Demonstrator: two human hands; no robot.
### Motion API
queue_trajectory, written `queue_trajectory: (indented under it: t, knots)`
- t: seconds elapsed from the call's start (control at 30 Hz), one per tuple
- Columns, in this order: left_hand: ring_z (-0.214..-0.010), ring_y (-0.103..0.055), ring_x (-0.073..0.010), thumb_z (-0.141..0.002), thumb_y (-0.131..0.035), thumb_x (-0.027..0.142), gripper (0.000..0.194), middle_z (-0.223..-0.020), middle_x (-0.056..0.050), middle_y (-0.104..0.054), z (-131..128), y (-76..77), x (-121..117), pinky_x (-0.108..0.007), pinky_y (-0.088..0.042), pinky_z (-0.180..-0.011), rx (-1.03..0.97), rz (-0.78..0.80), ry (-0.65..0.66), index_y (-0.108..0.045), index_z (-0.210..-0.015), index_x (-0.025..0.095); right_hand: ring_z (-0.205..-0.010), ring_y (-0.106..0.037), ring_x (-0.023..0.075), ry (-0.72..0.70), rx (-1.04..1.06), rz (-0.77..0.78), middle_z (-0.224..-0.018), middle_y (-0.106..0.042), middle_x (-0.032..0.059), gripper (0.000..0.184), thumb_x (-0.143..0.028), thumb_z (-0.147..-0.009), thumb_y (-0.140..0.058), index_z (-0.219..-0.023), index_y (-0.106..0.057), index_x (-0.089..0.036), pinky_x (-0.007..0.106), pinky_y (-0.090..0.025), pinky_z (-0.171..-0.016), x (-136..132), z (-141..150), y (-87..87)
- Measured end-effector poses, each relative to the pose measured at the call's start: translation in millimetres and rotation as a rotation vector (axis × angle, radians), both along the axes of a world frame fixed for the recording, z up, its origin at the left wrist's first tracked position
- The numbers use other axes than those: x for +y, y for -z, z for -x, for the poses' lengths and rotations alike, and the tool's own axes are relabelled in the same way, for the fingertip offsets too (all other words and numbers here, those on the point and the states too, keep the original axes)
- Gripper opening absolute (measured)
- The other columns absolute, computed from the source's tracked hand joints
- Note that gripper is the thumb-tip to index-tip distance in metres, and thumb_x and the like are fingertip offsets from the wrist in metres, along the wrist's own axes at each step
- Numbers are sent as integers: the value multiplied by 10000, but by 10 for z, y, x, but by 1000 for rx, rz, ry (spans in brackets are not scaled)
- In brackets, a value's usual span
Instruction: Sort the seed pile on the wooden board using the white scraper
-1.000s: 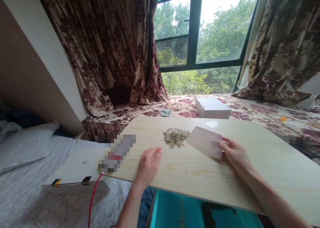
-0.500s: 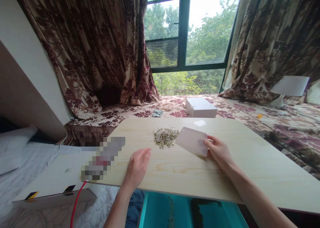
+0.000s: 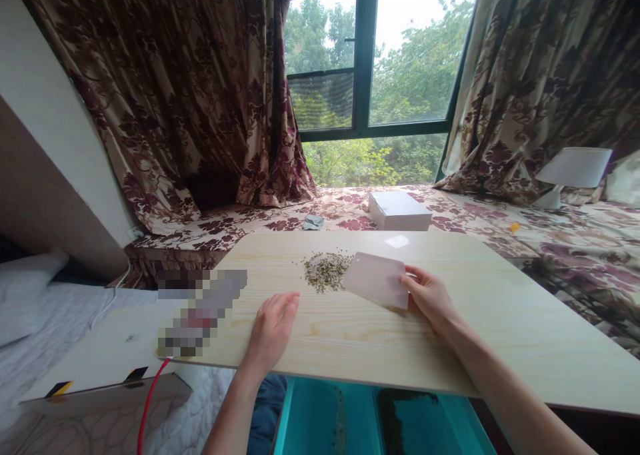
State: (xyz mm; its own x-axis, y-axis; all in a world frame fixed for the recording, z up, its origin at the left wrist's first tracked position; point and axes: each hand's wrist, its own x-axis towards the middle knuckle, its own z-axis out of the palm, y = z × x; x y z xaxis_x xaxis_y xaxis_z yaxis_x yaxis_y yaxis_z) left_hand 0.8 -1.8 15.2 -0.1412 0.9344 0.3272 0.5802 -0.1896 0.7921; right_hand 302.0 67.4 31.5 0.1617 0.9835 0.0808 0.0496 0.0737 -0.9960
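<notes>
My right hand (image 3: pixel 429 300) holds a whitish, translucent plastic scraper (image 3: pixel 376 280) by its right end, thumb on the near face and fingers behind. The scraper is tilted, and its left edge reaches the right side of a loose pile of small mixed grains or seeds (image 3: pixel 325 273), pale and dark green-brown. My left hand (image 3: pixel 273 328) rests at the near left of the pile on the pale wooden table (image 3: pixel 345 352). Its fingers are extended close together, slightly bent, with nothing seen in them.
Below the table's near edge sits a teal divided bin (image 3: pixel 430 435), with small bits in one compartment and dark material in another. A white box (image 3: pixel 400 212) and a lamp (image 3: pixel 575 168) stand on the window ledge. A red cable (image 3: pixel 150 402) hangs from a pixelated object at left.
The view has swung to the right, so everything appears farther left. The scraper and my right hand have shifted slightly left toward the pile. My left hand stays by the pile.
</notes>
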Motion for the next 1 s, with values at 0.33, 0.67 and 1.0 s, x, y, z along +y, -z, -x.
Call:
queue_trajectory:
  t: [0.33,0.67,1.0]
  knots:
    - [-1098,-586,-229,-888,-427,420,349,-1083,-80,-700,4,4,12,-407,-413,-1032,32,2,7,-680,-993,205,-799,-728,258,2,44,2,-810,-773,68,351,-343,-670,-726,-980,-677,-185,308,-587,-606,16,14,13]
    - [-1095,-593,-228,-881,-437,419,338,-1076,-79,-701,-5,-15,7,-396,-422,-1027,20,8,-1,-683,-984,212,-719,-727,238,-49,43,19,-819,-770,73,386,-384,-663,-733,-992,-690,-187,300,-581,-570,-43,33,-40]
    - [-1097,-593,-226,-885,-435,407,338,-1077,-77,-703,-1,-8,4,-398,-419,-1031,31,2,-2,-685,-991,206,-695,-715,223,31,47,26,-790,-766,67,347,-301,-644,-721,-963,-682,-173,274,-553,-540,-45,12,-36]
